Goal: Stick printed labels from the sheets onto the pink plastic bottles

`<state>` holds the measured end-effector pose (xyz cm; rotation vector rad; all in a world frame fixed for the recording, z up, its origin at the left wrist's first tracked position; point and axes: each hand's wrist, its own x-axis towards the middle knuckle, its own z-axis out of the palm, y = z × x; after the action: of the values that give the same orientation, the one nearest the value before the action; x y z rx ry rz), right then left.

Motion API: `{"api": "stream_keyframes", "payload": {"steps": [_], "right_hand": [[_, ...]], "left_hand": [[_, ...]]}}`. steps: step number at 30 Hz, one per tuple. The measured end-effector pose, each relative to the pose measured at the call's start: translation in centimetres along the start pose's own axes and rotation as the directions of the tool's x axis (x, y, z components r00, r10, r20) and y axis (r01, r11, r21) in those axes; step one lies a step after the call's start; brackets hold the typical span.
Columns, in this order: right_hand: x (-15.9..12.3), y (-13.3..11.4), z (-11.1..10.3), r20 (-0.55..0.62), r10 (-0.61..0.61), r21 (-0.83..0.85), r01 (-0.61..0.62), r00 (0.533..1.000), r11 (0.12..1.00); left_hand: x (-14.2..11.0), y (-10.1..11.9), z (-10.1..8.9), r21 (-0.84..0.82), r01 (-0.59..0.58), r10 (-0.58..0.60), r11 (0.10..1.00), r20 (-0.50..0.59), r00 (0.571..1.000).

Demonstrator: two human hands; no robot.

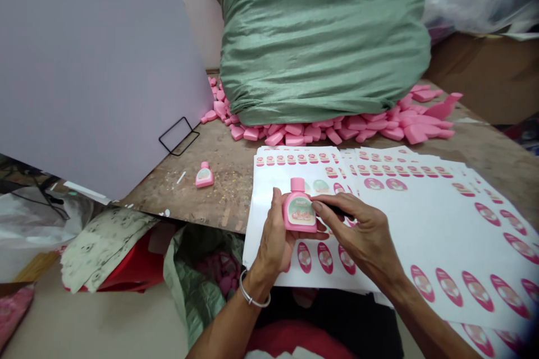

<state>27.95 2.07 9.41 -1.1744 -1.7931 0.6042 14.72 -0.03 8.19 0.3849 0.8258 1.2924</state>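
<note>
- A pink bottle (300, 214) is held above the near edge of the printed sheets, with its cap pointed away from the wearer and its labelled face turned upward.
- The bottle is gripped by the left hand (272, 238), with the thumb set along its left side and the fingers curled beneath; a pale bracelet (254, 297) is worn on that wrist.
- A slim dark tool (339, 211) is pinched in the closed right hand (368, 227); its far end is hidden by the fingers.
- The right edge of the green-and-white label (301, 209) is met by the right thumb and fingertips; whether it is pressed or only touched cannot be told.
- Sticker sheets (404, 224) are spread in overlapping stacks under and to the right of the hands, printed with rows of pink ovals and smaller badges.
- A second labelled bottle (204, 175) is placed on the worn tabletop (219, 202), left of the sheets and well apart from the hands.
- Near it, a black wire stand (179, 136) is set beside a large pale panel (96, 61).
- Many pink pieces (295, 133) are heaped at the back, partly covered by a bulging green sack (324, 45).
- Below the table, more pink pieces are contained in an open green bag (179, 275).
</note>
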Motion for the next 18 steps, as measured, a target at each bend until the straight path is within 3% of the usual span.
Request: {"api": "stream_keyframes", "payload": {"steps": [11,15,18], "right_hand": [[0.0,0.3,0.1,-0.013,-0.026,0.020,0.026,1.000,0.999],[0.6,1.2,-0.4,0.035,-0.024,-0.110,0.027,0.999,0.994],[1.1,1.8,-0.6,-0.009,0.060,-0.193,-0.060,0.998,0.979]], "left_hand": [[-0.4,0.6,-0.9,0.021,-0.043,0.038,0.999,0.179,0.983],[-0.3,0.7,-1.3,0.087,-0.026,0.008,0.996,0.208,0.978],[-0.3,0.8,-1.2,0.112,0.008,-0.031,0.994,0.214,0.976]]}}
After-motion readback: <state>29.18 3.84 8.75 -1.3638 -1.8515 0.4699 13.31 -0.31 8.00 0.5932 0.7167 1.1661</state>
